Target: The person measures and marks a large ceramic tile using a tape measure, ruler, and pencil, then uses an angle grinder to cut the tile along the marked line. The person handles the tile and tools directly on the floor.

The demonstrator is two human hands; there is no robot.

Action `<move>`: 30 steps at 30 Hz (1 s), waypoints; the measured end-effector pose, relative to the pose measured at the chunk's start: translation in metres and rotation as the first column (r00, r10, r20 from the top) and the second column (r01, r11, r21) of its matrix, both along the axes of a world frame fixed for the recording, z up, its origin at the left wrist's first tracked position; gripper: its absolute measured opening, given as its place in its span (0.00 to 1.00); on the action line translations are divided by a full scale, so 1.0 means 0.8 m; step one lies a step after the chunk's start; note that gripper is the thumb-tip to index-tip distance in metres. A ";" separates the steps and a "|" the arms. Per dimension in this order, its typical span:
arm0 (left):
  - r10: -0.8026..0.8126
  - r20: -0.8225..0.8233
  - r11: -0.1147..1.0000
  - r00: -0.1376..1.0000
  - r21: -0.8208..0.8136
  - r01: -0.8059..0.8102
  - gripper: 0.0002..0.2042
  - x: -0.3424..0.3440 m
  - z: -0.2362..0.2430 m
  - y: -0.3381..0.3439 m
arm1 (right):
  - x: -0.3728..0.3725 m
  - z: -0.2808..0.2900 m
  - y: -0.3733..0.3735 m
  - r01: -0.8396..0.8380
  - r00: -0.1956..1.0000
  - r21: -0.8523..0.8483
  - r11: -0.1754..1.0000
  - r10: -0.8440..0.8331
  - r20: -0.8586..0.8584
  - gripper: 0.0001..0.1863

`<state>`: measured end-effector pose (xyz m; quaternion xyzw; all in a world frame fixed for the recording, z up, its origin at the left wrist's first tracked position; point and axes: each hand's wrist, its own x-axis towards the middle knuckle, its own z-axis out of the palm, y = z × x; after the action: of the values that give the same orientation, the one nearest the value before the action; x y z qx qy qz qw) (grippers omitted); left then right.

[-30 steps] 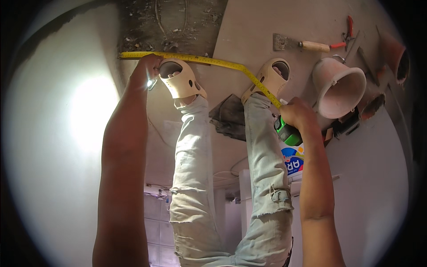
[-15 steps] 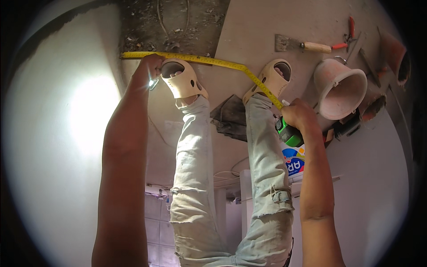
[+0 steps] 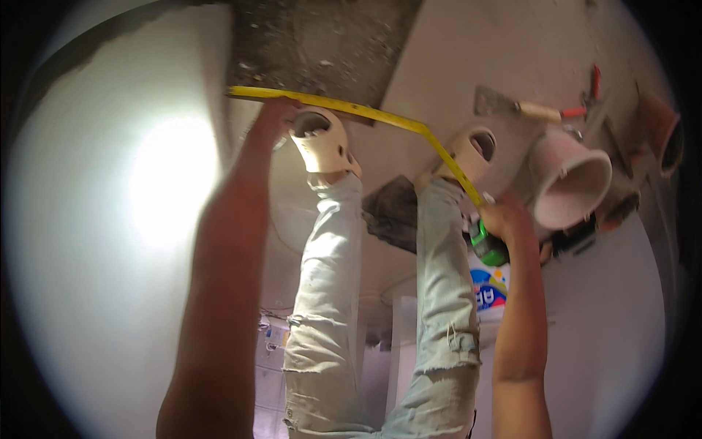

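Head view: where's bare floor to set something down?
Widest looks like the pale floor bordered by the dark rough patch, yellow tape and scraper. Smaller gap: between left shoe and right shoe, from tape to dark cloth. Crowded: beyond and right of the right hand, with bucket, red-handled tool and reddish container.

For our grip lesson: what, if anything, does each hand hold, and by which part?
A tape measure: the right hand holds its green case end. The left hand is at the blade, near its free end; whether it grips is unclear.
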<state>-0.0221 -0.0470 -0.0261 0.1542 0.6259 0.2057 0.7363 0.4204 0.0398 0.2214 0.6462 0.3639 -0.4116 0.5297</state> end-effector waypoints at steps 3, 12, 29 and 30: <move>0.291 -0.225 0.855 0.930 -0.374 -0.358 0.05 0.038 0.030 0.035 | 0.034 0.000 -0.013 -0.009 1.000 0.059 0.998 0.009 -0.004 0.28; 0.249 -0.205 0.948 0.947 -0.150 -0.282 0.08 0.104 0.040 0.160 | 0.040 0.008 0.056 -0.016 0.999 0.268 0.963 0.008 0.033 0.28; 0.277 -0.239 0.933 0.931 -0.166 -0.320 0.17 0.088 0.012 0.197 | 0.020 -0.010 0.069 0.010 1.000 0.299 0.954 -0.011 0.000 0.26; 0.269 -0.242 0.936 0.932 -0.162 -0.312 0.17 0.087 0.011 0.196 | 0.021 -0.012 0.068 0.002 1.000 0.294 0.956 -0.003 0.004 0.27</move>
<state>0.0472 0.1098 -0.0169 0.0072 0.7355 0.2317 0.6367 0.4368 0.0945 0.2117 0.7192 0.4190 -0.3520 0.4281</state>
